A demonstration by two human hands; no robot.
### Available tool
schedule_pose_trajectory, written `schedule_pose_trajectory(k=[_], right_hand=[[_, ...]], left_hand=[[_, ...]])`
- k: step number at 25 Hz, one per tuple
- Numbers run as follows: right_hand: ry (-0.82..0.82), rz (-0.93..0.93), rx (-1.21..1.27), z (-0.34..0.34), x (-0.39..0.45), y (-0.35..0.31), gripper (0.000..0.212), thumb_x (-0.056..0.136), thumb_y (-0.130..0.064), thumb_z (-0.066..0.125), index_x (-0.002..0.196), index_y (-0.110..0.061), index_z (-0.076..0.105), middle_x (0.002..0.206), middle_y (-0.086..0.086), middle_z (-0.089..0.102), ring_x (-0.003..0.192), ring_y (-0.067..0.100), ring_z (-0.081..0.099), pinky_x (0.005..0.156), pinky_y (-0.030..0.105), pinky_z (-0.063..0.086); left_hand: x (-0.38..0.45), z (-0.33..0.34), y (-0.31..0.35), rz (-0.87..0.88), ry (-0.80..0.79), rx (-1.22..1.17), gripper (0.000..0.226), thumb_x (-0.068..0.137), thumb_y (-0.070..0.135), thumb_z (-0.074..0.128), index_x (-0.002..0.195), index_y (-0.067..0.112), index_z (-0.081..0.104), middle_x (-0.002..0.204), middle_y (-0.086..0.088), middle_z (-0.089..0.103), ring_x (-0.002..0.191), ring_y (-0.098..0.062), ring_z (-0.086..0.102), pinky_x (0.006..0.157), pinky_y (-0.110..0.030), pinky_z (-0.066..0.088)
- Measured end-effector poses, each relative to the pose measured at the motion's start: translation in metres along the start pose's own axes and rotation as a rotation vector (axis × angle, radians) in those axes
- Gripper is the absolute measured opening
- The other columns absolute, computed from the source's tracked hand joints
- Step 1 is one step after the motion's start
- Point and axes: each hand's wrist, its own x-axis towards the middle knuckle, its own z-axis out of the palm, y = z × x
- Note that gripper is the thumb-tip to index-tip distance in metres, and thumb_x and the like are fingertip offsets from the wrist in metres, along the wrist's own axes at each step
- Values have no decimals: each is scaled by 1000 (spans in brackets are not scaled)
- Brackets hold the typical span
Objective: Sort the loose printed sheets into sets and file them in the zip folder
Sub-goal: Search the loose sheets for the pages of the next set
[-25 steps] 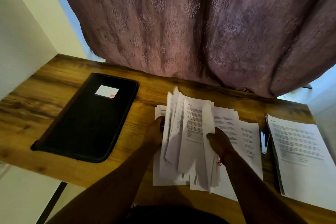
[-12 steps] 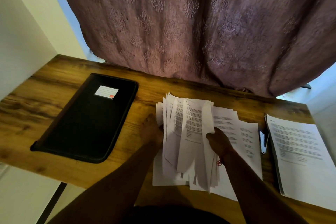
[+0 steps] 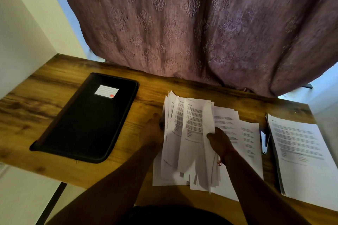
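a: status, near side first?

b: your right hand (image 3: 218,141) is pinching the edge of a fanned bunch of loose sheets (image 3: 190,133), lifted off the flat pile under them. your left hand (image 3: 152,131) sits at the bunch's left edge, fingers tucked behind the paper. can't tell if it grips or just steadies.

a: anything sorted yet?

b: looks like one set. a squared stack (image 3: 300,153) lies at the right end of the table (image 3: 54,115), well apart from the loose pile. a stapler (image 3: 264,140) lies between the two, just beside the stack. whether that stack is stapled, can't tell.

a: folder?

b: zip folder (image 3: 87,117) lies flat on the left, apart from the papers, label up. looks closed, no sheet showing at it. so filing isn't started, i'd say.

a: remaining?

b: most of it. you're mid-sort: the middle pile is mixed and fanned, and more sheets lie flat beneath. split those into sets, then open the folder and load everything.

a: behind?

b: just a curtain (image 3: 182,23) hanging at the far table edge.
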Motion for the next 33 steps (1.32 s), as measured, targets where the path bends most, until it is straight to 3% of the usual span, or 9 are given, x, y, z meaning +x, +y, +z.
schedule_pose_trajectory(k=[2, 7, 9, 13, 18, 22, 25, 28, 33], right_hand=[[3, 5, -5, 0, 1, 0, 20, 96, -14, 52, 114, -21, 52, 100, 2, 57, 94, 20, 53, 85, 38, 46], [11, -12, -33, 0, 1, 0, 21, 96, -16, 52, 117, -18, 55, 101, 3, 58, 96, 20, 53, 85, 37, 45], [18, -19, -32, 1, 0, 0, 20, 96, -16, 52, 115, -19, 55, 101, 3, 57, 96, 20, 52, 87, 37, 44], [19, -17, -23, 1, 0, 0, 16, 96, -15, 52, 111, -22, 53, 94, -2, 56, 93, 19, 52, 87, 39, 45], [18, -12, -15, 1, -2, -1, 16, 96, -15, 52, 111, -23, 52, 97, -1, 56, 94, 19, 52, 85, 36, 44], [17, -12, -15, 1, -3, -2, 24, 96, -14, 52, 119, -18, 54, 105, 3, 57, 99, 21, 53, 88, 38, 44], [17, -10, -13, 2, -3, -3, 24, 96, -13, 52, 119, -18, 54, 104, 3, 58, 99, 21, 53, 87, 37, 44], [23, -18, -13, 0, -4, -3, 18, 96, -13, 52, 112, -21, 53, 99, 1, 56, 100, 22, 53, 88, 36, 43], [21, -65, -30, -3, -10, -12, 25, 96, -11, 51, 120, -18, 54, 104, 0, 54, 102, 18, 49, 92, 35, 42]], left_hand=[[-2, -2, 4, 15, -21, 79, 38, 93, 51, 37, 107, 19, 53, 100, -3, 64, 90, -22, 62, 82, -44, 56], [1, 2, -8, 191, 50, 409, 38, 94, 40, 55, 122, 15, 55, 136, -12, 48, 118, -29, 49, 95, -43, 50], [1, 3, -10, 207, 54, 435, 36, 93, 40, 57, 118, 14, 59, 135, -13, 50, 118, -31, 50, 95, -43, 49], [0, 8, -11, 134, -74, 86, 28, 96, 40, 56, 113, 17, 57, 106, -2, 67, 91, -19, 64, 82, -35, 55], [-8, 1, 3, -29, -138, -461, 31, 104, 38, 38, 109, 21, 63, 100, 4, 70, 95, -12, 67, 88, -34, 55], [-6, -3, 2, -87, -208, -425, 20, 100, 39, 51, 105, 24, 63, 101, 5, 68, 95, -16, 66, 93, -41, 54], [-4, -4, 3, -105, -196, -305, 19, 95, 41, 60, 108, 27, 60, 103, 10, 64, 94, -14, 62, 91, -38, 52], [-5, -3, 14, -124, -153, -204, 17, 98, 37, 56, 105, 22, 59, 107, 1, 66, 92, -16, 61, 83, -31, 49], [9, -42, 69, 83, 38, -104, 18, 98, 26, 53, 112, 19, 60, 98, -4, 69, 87, -20, 66, 80, -43, 56]])
